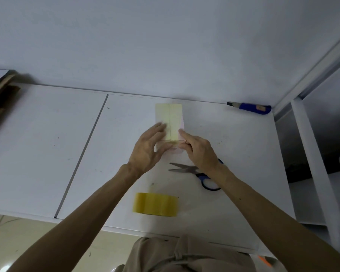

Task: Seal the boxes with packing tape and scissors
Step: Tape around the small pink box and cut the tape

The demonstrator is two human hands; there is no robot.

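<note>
A small pale box (172, 118) stands on the white table (47, 144), its top covered with yellowish tape strips along the centre seam. My left hand (148, 146) lies against the box's left side with straight fingers pressing on the tape. My right hand (198, 150) is at the box's near right corner, fingers curled and pinching the tape end there. Blue-handled scissors (196, 172) lie open on the table just under my right wrist. A yellow roll of packing tape (155, 204) lies near the table's front edge.
A blue utility knife (249, 108) lies at the back right against the wall. Cardboard pieces (0, 99) lean at the far left. A white shelf frame (310, 154) stands at the right. A seam (86, 148) runs across the table top.
</note>
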